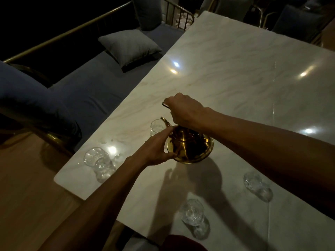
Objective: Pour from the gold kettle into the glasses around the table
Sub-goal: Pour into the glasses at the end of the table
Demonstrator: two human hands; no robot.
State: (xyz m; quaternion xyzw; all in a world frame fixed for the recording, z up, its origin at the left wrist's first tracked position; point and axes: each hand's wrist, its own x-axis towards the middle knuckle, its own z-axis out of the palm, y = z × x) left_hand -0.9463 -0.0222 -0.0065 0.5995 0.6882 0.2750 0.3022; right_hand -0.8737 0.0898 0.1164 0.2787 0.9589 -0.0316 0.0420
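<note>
A white marble table (235, 73) with faint grey veining runs from about six o'clock up toward one o'clock, its glossy top catching several small bright reflections of lamps. Along its nine-to-eleven o'clock side sits a blue upholstered bench (87, 91) with a brass-coloured rail (59, 36) behind it — a grey square cushion (129, 47) lies tilted on the seat at eleven o'clock, and a taller dark cushion (147, 12) stands against the rail at twelve (its top is cut off by the frame). A wooden floor (27, 187) shows at eight o'clock, and dark chairs (297, 20) crowd the far end at one o'clock — too dim to make out further.
</note>
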